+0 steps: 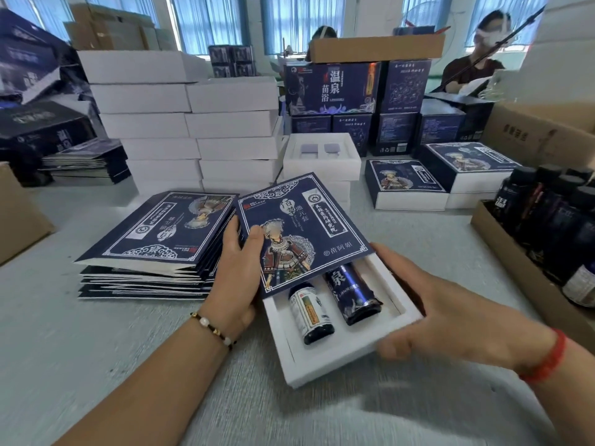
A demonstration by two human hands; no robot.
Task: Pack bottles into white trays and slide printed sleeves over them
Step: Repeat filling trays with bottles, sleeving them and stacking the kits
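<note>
From the head view, the tray (341,352) lies on the table (96,333) right in front of the person, its long axis running from near-left up to far-right, away from the body. Two bottles (351,294) lie side by side in it, along that same axis. The sleeve (302,230) covers the far half of the tray; the near half and the bottles' lower ends are bare.

The left hand (238,278) grips the sleeve's left edge, thumb on top. The right hand (450,317) holds the tray's right wall, fingers curled along it. Both are on the work; the left has the sleeve, so closing it likely means drawing the sleeve toward the body along that axis while the right braces the tray.

A stack of flat sleeves (154,239) sits just left of the left hand.
</note>
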